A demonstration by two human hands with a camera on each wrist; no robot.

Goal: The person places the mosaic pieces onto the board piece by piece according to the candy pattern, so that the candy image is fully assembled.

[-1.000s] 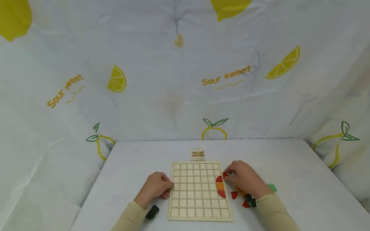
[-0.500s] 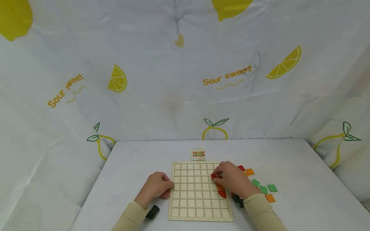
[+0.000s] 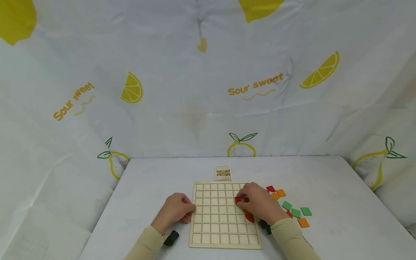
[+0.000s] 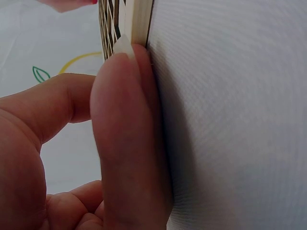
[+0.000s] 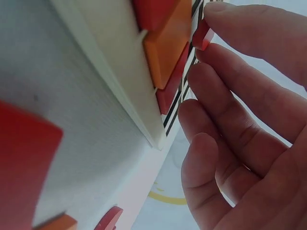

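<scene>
A pale wooden grid board [image 3: 215,228] lies on the white table. My left hand [image 3: 176,208] holds the board's left edge, with the thumb and a fingertip against it in the left wrist view. My right hand [image 3: 260,201] is over the board's right side and pinches a small red tile [image 5: 203,36] between thumb and forefinger. The tile is at a square one column in from the right edge. Beneath the hand, a red tile [image 5: 173,79] and an orange tile [image 5: 169,44] sit in the rightmost column. A rounded red tile [image 3: 249,218] shows below them; the hand covers part of this row.
Loose green [image 3: 296,213], orange [image 3: 303,222] and red tiles [image 3: 270,189] lie scattered right of the board. A small pattern card [image 3: 222,173] lies beyond its far edge. Dark wrist camera parts [image 3: 171,238] show at the left wrist. A lemon-print cloth [image 3: 195,90] hangs behind.
My right hand has moved left from beside the board onto it, carrying the red tile, and shifted slightly further left since. Loose tiles it hid now show. My left hand has stayed put.
</scene>
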